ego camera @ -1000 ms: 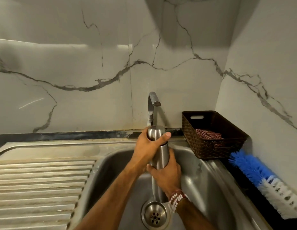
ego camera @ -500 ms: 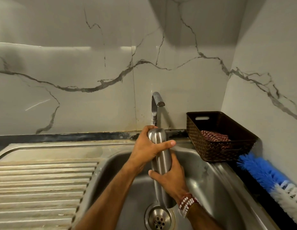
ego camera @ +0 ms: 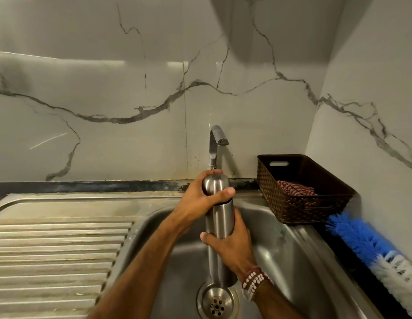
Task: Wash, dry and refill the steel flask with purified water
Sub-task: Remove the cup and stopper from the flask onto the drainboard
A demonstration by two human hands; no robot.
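The steel flask stands upright over the sink basin, right under the tap. A thin stream of water runs from the spout onto its capped top. My left hand grips the upper end, fingers curled round the cap. My right hand grips the lower body from the right, with a beaded bracelet on that wrist. The flask's base sits just above the drain.
A ribbed steel draining board lies to the left of the basin. A dark woven basket holding a red-and-white cloth sits at the back right. A blue and white bottle brush lies along the right wall.
Both hands keep their grip on the flask. My right hand has slid a little lower on the body, and the view has shifted slightly left.
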